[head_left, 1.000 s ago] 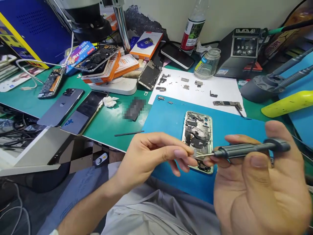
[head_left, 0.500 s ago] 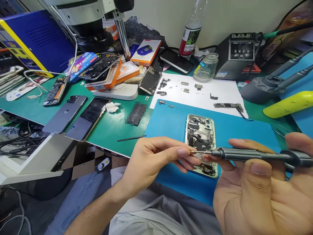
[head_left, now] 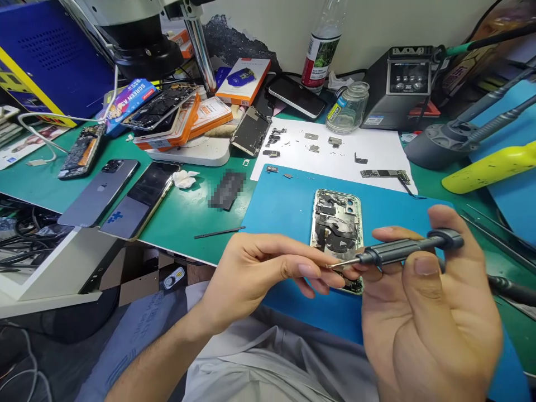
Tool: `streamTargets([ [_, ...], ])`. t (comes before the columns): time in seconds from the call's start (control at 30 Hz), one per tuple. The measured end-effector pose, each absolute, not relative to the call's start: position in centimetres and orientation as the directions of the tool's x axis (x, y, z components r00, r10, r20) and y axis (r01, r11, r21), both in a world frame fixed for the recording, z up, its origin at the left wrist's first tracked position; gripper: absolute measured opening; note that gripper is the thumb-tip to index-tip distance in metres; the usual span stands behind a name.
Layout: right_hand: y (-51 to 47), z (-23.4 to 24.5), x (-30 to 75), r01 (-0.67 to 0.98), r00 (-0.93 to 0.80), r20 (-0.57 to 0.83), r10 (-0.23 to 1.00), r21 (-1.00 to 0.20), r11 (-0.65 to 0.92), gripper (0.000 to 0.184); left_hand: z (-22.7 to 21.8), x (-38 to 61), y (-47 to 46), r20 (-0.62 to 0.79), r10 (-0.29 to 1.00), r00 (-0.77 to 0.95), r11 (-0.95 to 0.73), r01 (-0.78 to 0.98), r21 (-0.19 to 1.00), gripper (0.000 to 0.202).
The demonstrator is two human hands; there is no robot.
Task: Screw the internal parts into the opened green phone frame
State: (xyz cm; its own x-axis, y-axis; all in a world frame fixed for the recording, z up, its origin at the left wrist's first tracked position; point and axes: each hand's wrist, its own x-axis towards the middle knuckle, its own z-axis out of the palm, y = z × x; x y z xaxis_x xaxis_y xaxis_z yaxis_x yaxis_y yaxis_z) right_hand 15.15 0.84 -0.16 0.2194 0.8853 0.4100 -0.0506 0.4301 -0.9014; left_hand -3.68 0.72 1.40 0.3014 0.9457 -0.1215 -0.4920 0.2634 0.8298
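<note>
My right hand [head_left: 435, 312] holds a dark grey precision screwdriver [head_left: 393, 251], its thumb and fingers along the handle and one finger near the rear cap. The thin bit points left to my left hand [head_left: 268, 268]. There the thumb and index finger are closed at the bit's tip; whether a tiny part sits between them is too small to tell. Beneath both hands, an opened phone housing [head_left: 335, 223] with black flex parts inside lies on the blue mat [head_left: 280, 206]. My fingers hide its lower part.
White paper [head_left: 288, 159] behind the mat carries small phone parts and a logic board [head_left: 383, 173]. Two phones, one a grey phone [head_left: 100, 190], lie at left. A glass jar [head_left: 347, 109], a yellow bottle [head_left: 486, 167] and tweezers [head_left: 498, 234] stand or lie about.
The screwdriver's rear end has swung up and away, so it now tilts and shows its whole cap. My right hand has drawn left and lower. The whole view has shifted slightly.
</note>
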Motion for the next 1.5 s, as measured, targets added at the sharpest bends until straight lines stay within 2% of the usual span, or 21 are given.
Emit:
streamTargets([
  [0.13, 0.6, -0.2, 16.4, -0.049, 0.259, 0.359, 0.897, -0.922, 0.383, 0.039, 1.6, -3.7, 0.6, -0.128, 0.941, 0.312, 0.269, -0.467, 0.842, 0.009],
  [0.23, 0.1, 0.5, 16.7, -0.147, 0.317, 0.215, 0.924, -0.951, 0.272, 0.035, 2.0, -3.7, 0.6, -0.176, 0.922, 0.345, 0.322, -0.429, 0.844, 0.016],
  [0.37, -0.5, 1.3, 15.9, -0.268, 0.331, 0.046, 0.943, -0.953, 0.141, 0.044, 2.5, -3.7, 0.8, -0.204, 0.891, 0.406, 0.371, -0.389, 0.843, 0.024],
  [0.8, -0.1, 0.8, 15.4, -0.237, 0.343, 0.026, 0.939, -0.965, 0.114, 0.061, 1.4, -3.7, 0.8, -0.145, 0.912, 0.383, 0.305, -0.399, 0.865, 0.012],
  [1.1, -0.1, 0.6, 15.5, -0.21, 0.337, 0.048, 0.94, -0.97, 0.125, 0.056, 1.5, -3.6, 0.6, -0.153, 0.911, 0.382, 0.314, -0.406, 0.858, 0.011],
  [1.5, -0.1, 0.5, 15.4, -0.234, 0.344, 0.095, 0.934, -0.955, 0.184, 0.049, 2.0, -3.2, 0.6, -0.187, 0.938, 0.292, 0.293, -0.381, 0.877, 0.007],
])
